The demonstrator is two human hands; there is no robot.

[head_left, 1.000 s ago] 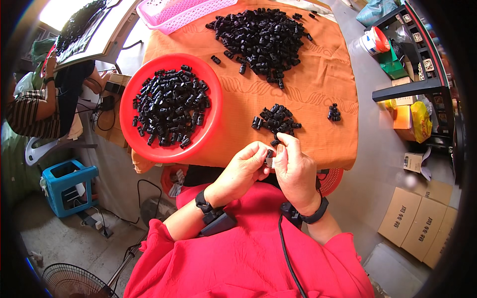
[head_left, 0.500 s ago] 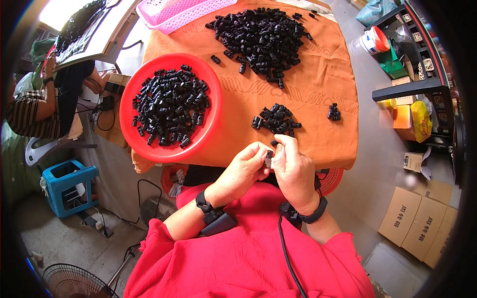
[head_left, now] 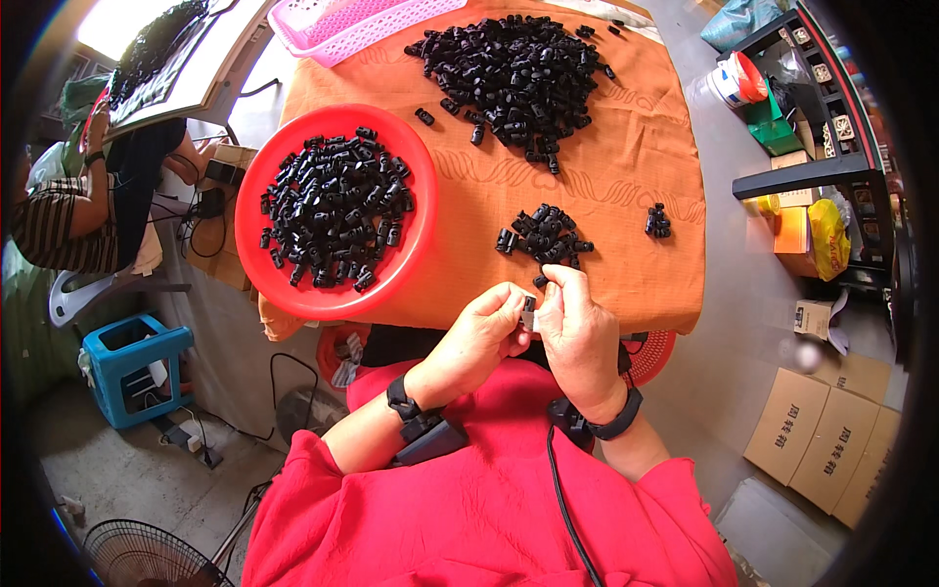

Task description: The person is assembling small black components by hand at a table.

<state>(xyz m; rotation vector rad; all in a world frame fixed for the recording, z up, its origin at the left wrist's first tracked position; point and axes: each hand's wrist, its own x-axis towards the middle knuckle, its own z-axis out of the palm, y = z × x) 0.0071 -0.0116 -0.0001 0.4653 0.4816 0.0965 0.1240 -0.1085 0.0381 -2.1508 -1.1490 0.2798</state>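
Close to the table's front edge, my left hand (head_left: 486, 328) pinches a small black plastic piece (head_left: 529, 304) between thumb and finger. My right hand (head_left: 579, 338) is closed against the same piece, its index finger bent above. Something pale shows just below the black piece; its kind is too small to make out. Beyond my fingers lies a small heap of like black pieces (head_left: 546, 235), short and cylindrical. Left of my hands, a round red basin (head_left: 423, 245) holds many more.
A large pile of black pieces (head_left: 514, 83) covers the far part of the orange tablecloth (head_left: 626, 147). A little cluster (head_left: 658, 222) lies at right. A pink basket (head_left: 391, 22) stands far left. Another person (head_left: 83, 210) sits left, near a blue stool (head_left: 137, 367). Cardboard boxes (head_left: 822, 440) lie right.
My hands stay nearly in place. The black piece between my fingers has shifted very slightly, and more of it shows.
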